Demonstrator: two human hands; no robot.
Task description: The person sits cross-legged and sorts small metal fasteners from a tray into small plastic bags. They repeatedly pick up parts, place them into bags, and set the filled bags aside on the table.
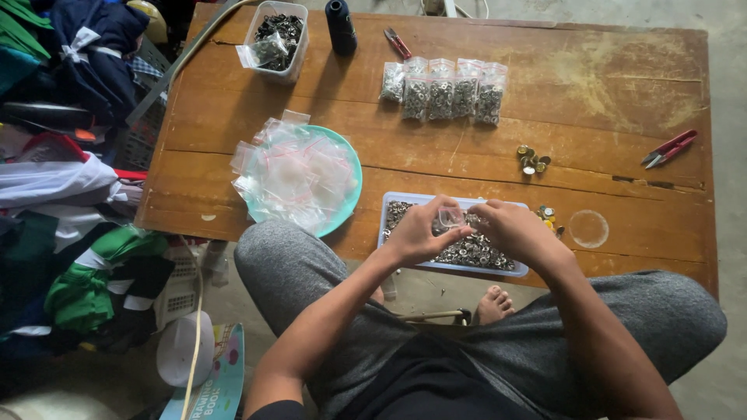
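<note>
My left hand (420, 233) and my right hand (513, 229) meet over a pale rectangular tray (405, 198) full of small silver metal rings. Between the fingers of both hands is a small clear plastic bag (450, 218), held just above the tray. To the left lies a turquoise plate (352, 167) heaped with empty clear zip bags. Several filled bags of metal rings (443, 89) lie in a row at the far middle of the wooden table (607, 101).
A clear tub of dark parts (276, 31) and a black thread cone (340, 27) stand at the far edge. Red snips (669, 148) lie at the right, a few brass pieces (532, 159) mid-table. Clothes (70, 155) are piled on the left.
</note>
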